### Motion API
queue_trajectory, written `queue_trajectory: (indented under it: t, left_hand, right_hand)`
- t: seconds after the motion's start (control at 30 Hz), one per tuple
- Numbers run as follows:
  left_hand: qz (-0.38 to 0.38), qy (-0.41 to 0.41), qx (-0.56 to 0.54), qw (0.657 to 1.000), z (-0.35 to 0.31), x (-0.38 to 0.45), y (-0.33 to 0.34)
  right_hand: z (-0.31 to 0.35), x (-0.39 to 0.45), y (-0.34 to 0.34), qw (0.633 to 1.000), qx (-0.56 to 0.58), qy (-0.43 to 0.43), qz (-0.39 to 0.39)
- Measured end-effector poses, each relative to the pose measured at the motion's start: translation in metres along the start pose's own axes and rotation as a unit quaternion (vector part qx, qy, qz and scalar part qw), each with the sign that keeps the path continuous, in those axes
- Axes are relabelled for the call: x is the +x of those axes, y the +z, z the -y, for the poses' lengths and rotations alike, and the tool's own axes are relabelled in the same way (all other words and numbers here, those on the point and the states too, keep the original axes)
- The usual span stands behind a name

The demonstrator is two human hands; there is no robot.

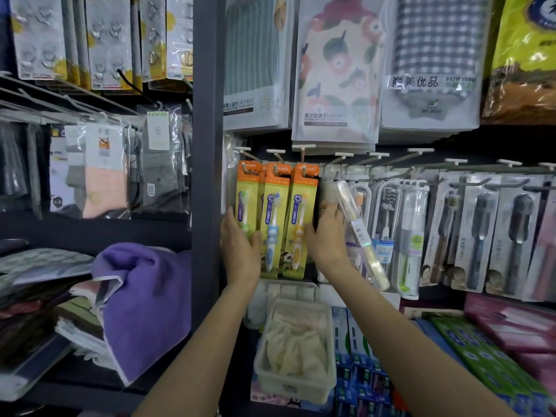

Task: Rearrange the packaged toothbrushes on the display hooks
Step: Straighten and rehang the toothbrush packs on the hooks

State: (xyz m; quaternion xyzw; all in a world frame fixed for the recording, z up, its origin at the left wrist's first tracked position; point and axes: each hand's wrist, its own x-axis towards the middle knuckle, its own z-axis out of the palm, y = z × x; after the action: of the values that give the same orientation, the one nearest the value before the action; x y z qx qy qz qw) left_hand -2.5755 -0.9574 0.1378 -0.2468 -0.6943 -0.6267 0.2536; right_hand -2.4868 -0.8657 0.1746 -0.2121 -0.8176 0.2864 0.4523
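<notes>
Three orange-and-green children's toothbrush packs hang side by side on hooks: a green-brush pack [246, 203], a blue-brush pack [273, 224] and a yellow-brush pack [300, 227]. My left hand [240, 245] lies flat against the left side of this group, fingers on the green-brush pack. My right hand [326, 233] presses the right edge of the yellow-brush pack. A clear-cased toothbrush [359, 233] hangs tilted just right of that hand; whether the hand grips it is unclear. More packaged toothbrushes [478, 230] hang along the row to the right.
Packaged towels [340, 70] hang above the hooks. A dark shelf post [207, 145] stands just left of my left hand. Below sit a white plastic bin [293, 383] with cloths and boxed toothpaste [481, 350]. Folded purple towels [144, 299] lie on the left shelf.
</notes>
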Motion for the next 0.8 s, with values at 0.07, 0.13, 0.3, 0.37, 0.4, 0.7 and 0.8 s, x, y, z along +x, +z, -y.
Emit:
queue_trajectory:
  t: [0.07, 0.13, 0.3, 0.37, 0.4, 0.7, 0.8]
  left_hand:
    - [0.001, 0.007, 0.0, 1.0, 0.001, -0.001, -0.001]
    - [0.003, 0.018, -0.003, 1.0, 0.0, -0.002, -0.003]
    - [-0.015, 0.053, -0.013, 0.998, -0.011, 0.001, -0.008]
    - [-0.031, 0.081, -0.012, 0.996, -0.019, 0.002, -0.01]
    - [-0.04, 0.095, -0.011, 0.995, -0.022, 0.003, -0.011]
    - [-0.022, 0.139, 0.045, 0.989, -0.002, -0.024, -0.007]
    - [0.016, 0.136, 0.062, 0.989, 0.008, -0.033, -0.007]
  right_hand:
    - [0.0, -0.002, 0.002, 1.0, -0.008, -0.013, 0.003]
    - [0.0, -0.006, 0.006, 1.0, -0.006, -0.03, 0.0]
    - [0.005, -0.014, 0.008, 0.995, -0.011, -0.087, -0.043]
    - [0.01, -0.015, 0.004, 0.991, -0.011, -0.12, -0.064]
    - [0.013, -0.017, 0.003, 0.988, -0.009, -0.137, -0.067]
    - [-0.009, -0.035, 0.027, 0.985, -0.079, -0.147, 0.053]
    - [-0.023, -0.039, 0.035, 0.988, -0.095, -0.104, 0.062]
